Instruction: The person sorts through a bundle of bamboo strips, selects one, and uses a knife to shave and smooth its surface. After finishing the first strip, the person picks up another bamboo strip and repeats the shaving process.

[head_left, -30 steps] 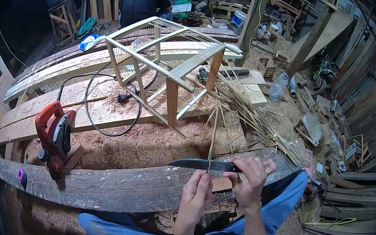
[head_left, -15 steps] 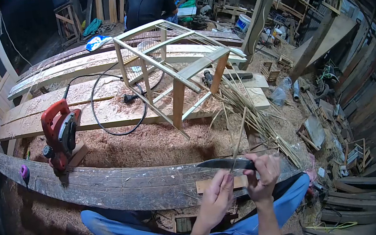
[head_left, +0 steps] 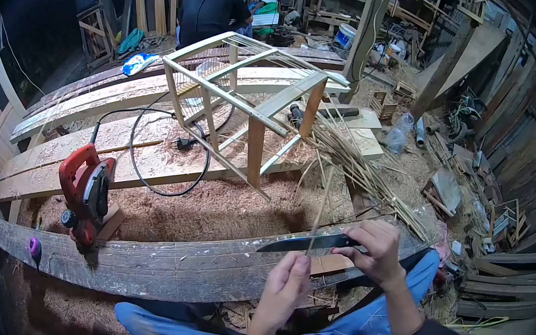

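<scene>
In my right hand (head_left: 378,251) is the dark handle of a knife (head_left: 291,244), its black blade pointing left over the plank. My left hand (head_left: 283,287) is closed around the lower end of a thin wooden strip (head_left: 323,209), which slants up and away to the right. The blade lies across the strip just above my left fingers. Beneath the hands, a small pale wood block (head_left: 328,265) rests on the weathered plank (head_left: 180,265), partly hidden by them. A bundle of similar thin strips (head_left: 366,179) leans beyond my right hand.
A red electric planer (head_left: 87,190) stands on the plank's left, near a purple object (head_left: 34,248). Beyond, a wooden frame (head_left: 254,109) and a looped black cable (head_left: 137,163) lie on shaving-covered boards (head_left: 47,171). Another person (head_left: 212,13) sits at the back, facing away.
Both hands have shifted; my left hand moved left and slightly down, and the knife blade moved left and a little lower. The strip moved with my left hand.
</scene>
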The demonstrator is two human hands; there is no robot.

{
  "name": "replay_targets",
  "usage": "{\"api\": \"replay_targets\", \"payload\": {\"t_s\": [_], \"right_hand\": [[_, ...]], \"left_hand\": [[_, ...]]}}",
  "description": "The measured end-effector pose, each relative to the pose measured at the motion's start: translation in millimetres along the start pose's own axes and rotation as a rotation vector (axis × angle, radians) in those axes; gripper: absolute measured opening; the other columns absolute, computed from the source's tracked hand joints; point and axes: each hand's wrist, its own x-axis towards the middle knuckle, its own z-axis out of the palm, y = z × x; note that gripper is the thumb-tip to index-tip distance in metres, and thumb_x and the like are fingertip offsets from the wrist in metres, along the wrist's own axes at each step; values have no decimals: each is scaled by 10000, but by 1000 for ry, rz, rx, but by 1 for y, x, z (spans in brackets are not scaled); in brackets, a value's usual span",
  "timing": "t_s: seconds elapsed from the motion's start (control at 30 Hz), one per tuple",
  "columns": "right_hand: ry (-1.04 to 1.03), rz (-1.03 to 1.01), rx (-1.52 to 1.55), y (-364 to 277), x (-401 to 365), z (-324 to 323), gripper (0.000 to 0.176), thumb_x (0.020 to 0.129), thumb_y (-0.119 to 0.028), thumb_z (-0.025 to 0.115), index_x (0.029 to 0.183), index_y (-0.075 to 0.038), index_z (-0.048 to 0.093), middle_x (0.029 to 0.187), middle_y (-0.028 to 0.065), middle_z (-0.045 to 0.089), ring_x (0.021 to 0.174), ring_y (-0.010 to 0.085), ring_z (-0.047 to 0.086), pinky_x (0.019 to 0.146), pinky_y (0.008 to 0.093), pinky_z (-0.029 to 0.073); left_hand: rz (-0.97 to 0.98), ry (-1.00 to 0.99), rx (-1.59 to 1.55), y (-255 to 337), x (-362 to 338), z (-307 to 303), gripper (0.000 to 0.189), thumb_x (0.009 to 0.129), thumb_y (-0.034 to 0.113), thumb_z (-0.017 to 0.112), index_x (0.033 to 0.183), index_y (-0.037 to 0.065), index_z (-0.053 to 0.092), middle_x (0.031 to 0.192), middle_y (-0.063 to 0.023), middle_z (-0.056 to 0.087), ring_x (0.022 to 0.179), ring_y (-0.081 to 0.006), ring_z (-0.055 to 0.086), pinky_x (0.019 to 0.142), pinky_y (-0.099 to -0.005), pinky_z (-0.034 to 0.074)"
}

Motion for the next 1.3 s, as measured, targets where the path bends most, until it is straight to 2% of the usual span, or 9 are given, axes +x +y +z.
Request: {"api": "replay_targets", "payload": {"t_s": [0.37, 0.67, 0.73, 0.77, 0.83, 0.9, 0.93, 1.03, 1.3], "right_hand": [[-120, -215, -129, 15, 10, -9, 352, 864, -412, 736, 957, -77, 678, 648, 14, 499, 542, 179, 531, 477, 325, 385], [44, 30, -82, 14, -11, -4, 368, 827, -421, 767, 943, -79, 694, 652, 33, 564, 547, 217, 559, 500, 361, 406], [55, 203, -89, 38, -32, 1, 324, 888, -381, 728, 923, -61, 687, 648, 67, 579, 552, 251, 575, 516, 372, 420], [101, 366, -104, 65, -55, 7, 299, 924, -350, 704, 911, -52, 686, 653, 78, 588, 557, 254, 580, 521, 367, 420], [137, 468, -121, 66, -71, -16, 306, 945, -351, 679, 907, -48, 693, 688, 89, 614, 559, 260, 585, 533, 377, 434], [171, 640, -155, 70, -69, -30, 336, 989, -355, 630, 900, -40, 707, 758, 111, 668, 563, 273, 595, 556, 396, 464], [223, 438, -85, 54, -61, -14, 338, 998, -359, 621, 927, -38, 701, 758, 114, 662, 552, 287, 589, 540, 404, 458], [183, 455, 18, 22, -45, 10, 285, 956, -341, 677, 981, -58, 703, 786, 117, 674, 647, 328, 663, 552, 402, 477], [191, 551, 228, -14, -29, 30, 300, 929, -332, 722, 1000, -41, 706, 773, 119, 682, 648, 297, 673, 558, 374, 489]], "left_hand": [[-250, -101, -194, 14, -2, -5, 272, 1086, 372, 481, 958, 132, 474, 672, 56, 350, 473, -39, 254, 423, -236, 205], [-179, 6, -121, 21, 5, 28, 279, 1071, 382, 514, 956, 129, 493, 626, 84, 303, 457, -23, 267, 403, -219, 204], [-68, 121, 150, 22, 1, 16, 294, 1076, 368, 510, 913, 123, 516, 624, 79, 335, 452, -31, 306, 398, -227, 216], [213, 327, 333, 13, 0, -13, 315, 1066, 381, 525, 867, 139, 506, 617, 91, 342, 451, -22, 317, 385, -218, 231], [174, 557, 77, 65, -38, -41, 312, 1048, 393, 557, 851, 172, 461, 672, 84, 390, 453, -14, 309, 383, -211, 244], [-2, 506, 18, 54, -37, -34, 263, 1054, 363, 555, 892, 169, 486, 694, 80, 391, 451, -18, 281, 392, -212, 231], [-12, 394, 12, 45, -27, -21, 235, 1058, 350, 554, 926, 162, 504, 685, 81, 364, 455, -23, 264, 411, -210, 226], [-22, 182, -104, 31, 4, -7, 248, 1073, 363, 515, 950, 149, 499, 644, 82, 332, 450, -30, 243, 401, -226, 190], [-48, 131, -139, 18, 20, 16, 265, 1078, 370, 503, 957, 135, 499, 618, 78, 288, 442, -28, 212, 408, -236, 155]]}}
